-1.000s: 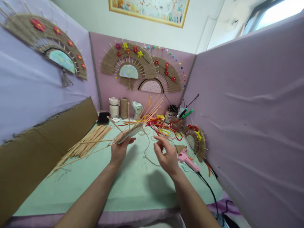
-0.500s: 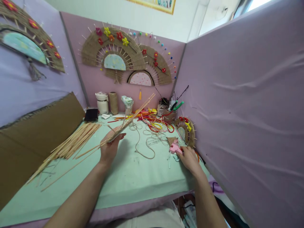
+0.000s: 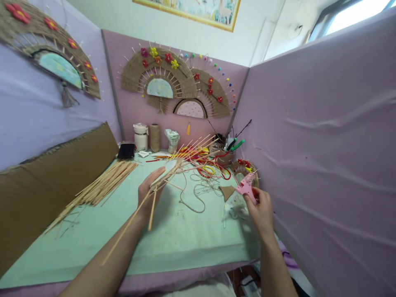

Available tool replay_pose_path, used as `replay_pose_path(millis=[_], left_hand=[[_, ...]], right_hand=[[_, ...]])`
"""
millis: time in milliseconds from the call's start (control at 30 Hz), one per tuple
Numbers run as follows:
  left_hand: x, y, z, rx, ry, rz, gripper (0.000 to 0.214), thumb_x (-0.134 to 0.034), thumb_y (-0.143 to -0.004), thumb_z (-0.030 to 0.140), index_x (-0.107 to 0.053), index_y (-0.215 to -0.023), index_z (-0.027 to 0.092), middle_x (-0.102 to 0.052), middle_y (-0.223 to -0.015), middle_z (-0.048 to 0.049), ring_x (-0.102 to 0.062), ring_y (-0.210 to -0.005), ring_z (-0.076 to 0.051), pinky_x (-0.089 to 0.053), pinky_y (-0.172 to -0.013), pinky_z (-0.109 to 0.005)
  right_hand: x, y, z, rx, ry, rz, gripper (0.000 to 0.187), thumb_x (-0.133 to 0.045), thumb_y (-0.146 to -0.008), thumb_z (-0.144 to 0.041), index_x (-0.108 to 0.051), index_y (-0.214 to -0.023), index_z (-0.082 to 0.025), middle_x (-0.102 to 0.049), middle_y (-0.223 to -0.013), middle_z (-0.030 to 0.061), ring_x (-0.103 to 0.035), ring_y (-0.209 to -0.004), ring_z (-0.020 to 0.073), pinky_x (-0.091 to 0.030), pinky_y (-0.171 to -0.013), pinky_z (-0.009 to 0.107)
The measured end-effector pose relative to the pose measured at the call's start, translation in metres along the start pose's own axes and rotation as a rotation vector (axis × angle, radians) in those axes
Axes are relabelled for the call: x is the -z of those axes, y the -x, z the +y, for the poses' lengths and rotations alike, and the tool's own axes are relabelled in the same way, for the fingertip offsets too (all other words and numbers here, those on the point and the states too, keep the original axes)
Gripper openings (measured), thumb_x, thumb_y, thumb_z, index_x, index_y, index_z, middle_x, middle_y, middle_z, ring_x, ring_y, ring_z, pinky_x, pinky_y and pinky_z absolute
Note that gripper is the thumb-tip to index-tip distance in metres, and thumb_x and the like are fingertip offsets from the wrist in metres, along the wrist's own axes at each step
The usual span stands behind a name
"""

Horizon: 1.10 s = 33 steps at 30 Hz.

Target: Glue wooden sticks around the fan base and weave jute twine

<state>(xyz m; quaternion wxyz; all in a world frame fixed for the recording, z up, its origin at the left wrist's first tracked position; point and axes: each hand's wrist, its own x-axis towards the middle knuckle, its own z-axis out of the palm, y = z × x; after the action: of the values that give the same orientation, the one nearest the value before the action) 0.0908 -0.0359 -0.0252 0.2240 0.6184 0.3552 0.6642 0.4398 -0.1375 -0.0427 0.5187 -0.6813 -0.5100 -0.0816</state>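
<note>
My left hand (image 3: 150, 192) is closed on a half-round fan frame (image 3: 170, 167), from which several thin wooden sticks spread out like rays. The frame is tilted above the table, its sticks pointing away to the upper right and some back toward me. In my right hand (image 3: 261, 206) is a pink hot glue gun (image 3: 247, 185), gripped by its handle and lifted off the table. Beneath it a brown triangular scrap (image 3: 227, 192) lies on the green cloth. The fingertips of my left hand are partly hidden behind the frame.
A pile of loose sticks (image 3: 107, 181) lies on the left beside a cardboard panel (image 3: 58, 181). Tangled twine (image 3: 202, 202) and red and yellow cords sit mid-table. Behind are a white jar (image 3: 141, 138), a twine spool (image 3: 155, 137) and a tool pot (image 3: 225, 158). Finished fans hang on the partitions.
My right hand has raised the glue gun from the table. My left hand has turned the fan frame, so its sticks now show spread apart. The view has shifted slightly.
</note>
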Motion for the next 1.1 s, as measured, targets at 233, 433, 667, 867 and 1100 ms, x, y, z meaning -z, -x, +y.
replay_pose_path(millis=[233, 433, 667, 867, 1100], left_hand=[[0.005, -0.003, 0.001, -0.272, -0.133, -0.074, 0.036, -0.065, -0.083, 0.032, -0.065, -0.118, 0.022, -0.062, -0.129, -0.0097, -0.058, -0.119, -0.025, -0.042, -0.105, -0.044], [0.007, -0.001, 0.001, -0.306, -0.154, -0.101, 0.037, -0.063, -0.084, 0.030, -0.063, -0.121, 0.023, -0.061, -0.129, -0.0105, -0.057, -0.120, -0.025, -0.042, -0.105, -0.043], [0.008, 0.001, -0.003, -0.315, -0.203, -0.108, 0.039, -0.060, -0.086, 0.034, -0.062, -0.123, 0.023, -0.058, -0.133, -0.0114, -0.056, -0.121, -0.025, -0.042, -0.105, -0.044], [0.006, 0.002, -0.005, -0.306, -0.176, -0.096, 0.039, -0.063, -0.084, 0.035, -0.064, -0.121, 0.024, -0.063, -0.127, -0.0099, -0.058, -0.118, -0.025, -0.044, -0.104, -0.043], [0.006, 0.004, -0.005, -0.315, -0.193, -0.101, 0.041, -0.060, -0.086, 0.035, -0.061, -0.125, 0.024, -0.060, -0.131, -0.0106, -0.057, -0.120, -0.026, -0.043, -0.105, -0.044]], right_hand=[[0.004, 0.016, -0.052, -0.268, -0.517, -0.099, 0.046, -0.051, -0.086, -0.055, -0.061, -0.109, -0.016, -0.064, -0.096, 0.0091, -0.057, -0.069, 0.0170, -0.047, -0.061, 0.030], [-0.014, 0.036, -0.089, -0.383, -0.929, -0.284, 0.036, -0.054, -0.087, -0.049, -0.063, -0.099, -0.016, -0.062, -0.076, 0.0040, -0.045, -0.048, 0.0093, -0.035, -0.043, 0.023], [-0.029, 0.053, -0.096, -0.245, -1.022, -0.406, 0.036, -0.045, -0.092, -0.049, -0.060, -0.105, -0.019, -0.059, -0.077, 0.0049, -0.042, -0.049, 0.0105, -0.032, -0.042, 0.025], [-0.034, 0.061, -0.109, -0.100, -1.007, -0.414, 0.037, -0.043, -0.093, -0.050, -0.058, -0.108, -0.021, -0.058, -0.076, 0.0044, -0.045, -0.049, 0.0117, -0.035, -0.044, 0.026], [-0.042, 0.064, -0.123, 0.096, -0.799, -0.358, 0.028, -0.043, -0.091, -0.041, -0.060, -0.099, -0.021, -0.052, -0.067, 0.0007, -0.046, -0.054, 0.0145, -0.041, -0.050, 0.030]])
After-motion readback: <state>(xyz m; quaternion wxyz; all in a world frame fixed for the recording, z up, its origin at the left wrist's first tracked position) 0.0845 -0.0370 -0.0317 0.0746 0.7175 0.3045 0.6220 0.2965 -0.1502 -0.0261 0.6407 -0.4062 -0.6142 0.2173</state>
